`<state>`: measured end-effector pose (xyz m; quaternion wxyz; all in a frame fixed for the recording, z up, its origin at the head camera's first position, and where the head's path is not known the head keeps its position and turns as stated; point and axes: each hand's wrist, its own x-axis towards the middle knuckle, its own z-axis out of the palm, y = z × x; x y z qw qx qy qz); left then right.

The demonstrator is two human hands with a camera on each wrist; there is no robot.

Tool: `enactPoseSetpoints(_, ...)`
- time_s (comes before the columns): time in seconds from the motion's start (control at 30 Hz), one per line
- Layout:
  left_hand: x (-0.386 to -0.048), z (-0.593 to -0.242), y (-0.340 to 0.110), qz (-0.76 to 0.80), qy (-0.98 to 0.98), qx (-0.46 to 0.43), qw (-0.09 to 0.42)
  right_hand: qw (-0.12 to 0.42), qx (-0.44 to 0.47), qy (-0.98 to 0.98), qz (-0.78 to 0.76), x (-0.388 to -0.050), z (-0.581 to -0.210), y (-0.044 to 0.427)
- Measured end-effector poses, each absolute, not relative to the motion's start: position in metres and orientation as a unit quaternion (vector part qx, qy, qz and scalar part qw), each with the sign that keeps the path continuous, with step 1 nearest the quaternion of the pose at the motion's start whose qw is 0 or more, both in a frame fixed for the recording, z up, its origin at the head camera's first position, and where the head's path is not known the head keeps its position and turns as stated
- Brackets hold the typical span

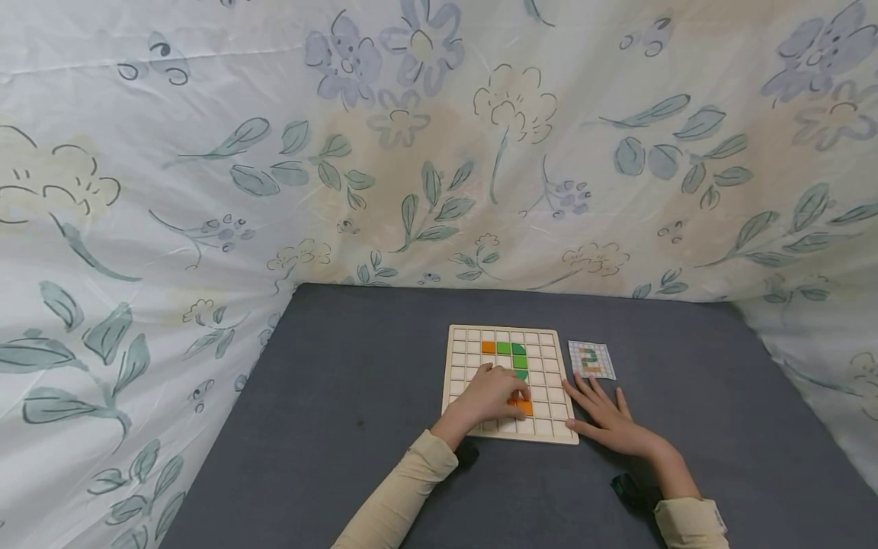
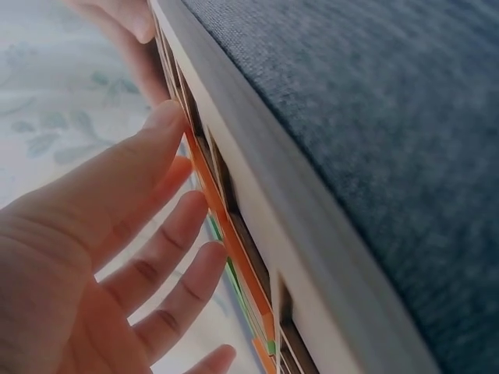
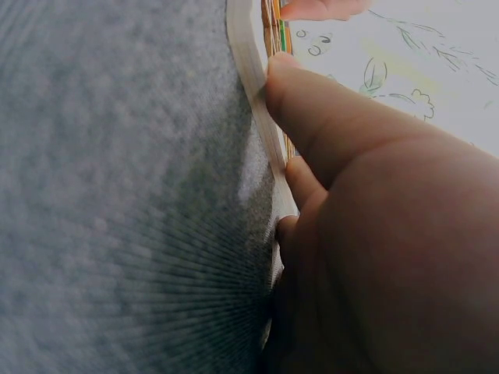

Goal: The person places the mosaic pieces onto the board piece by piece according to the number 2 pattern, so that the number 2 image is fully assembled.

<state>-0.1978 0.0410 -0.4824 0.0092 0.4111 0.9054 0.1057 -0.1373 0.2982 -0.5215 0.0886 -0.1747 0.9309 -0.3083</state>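
Note:
My left hand (image 1: 488, 395) reaches over a pale wooden grid board (image 1: 458, 358), palm down with fingers bent. Its thumb and fingertips touch the lower orange blocks (image 1: 525, 408), and the left wrist view shows the fingers spread along an orange strip (image 2: 234, 234). Above that hand, an orange block (image 1: 488, 348), green square blocks (image 1: 519, 361) and dark green rounded pieces (image 1: 517, 348) sit in the grid. With fingers spread, my right hand (image 1: 613, 423) rests at the board's right edge, its thumb (image 3: 300, 93) against the rim. The hand hides part of the lower pattern.
A small pattern card (image 1: 595, 358) with a coloured figure on a grid lies right of the board, just beyond the right fingertips. Dark grey cloth (image 1: 343, 358) covers the table. Flowered fabric (image 1: 425, 152) hangs behind and at both sides.

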Motion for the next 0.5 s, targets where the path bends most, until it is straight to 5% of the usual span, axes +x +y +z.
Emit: enactPoseSetpoints(0.5, -0.195, -0.486, 0.025, 0.119, 0.905, 0.408, -0.010, 0.107, -0.158, 0.936, -0.296, -0.134, -0.519, 0.296)
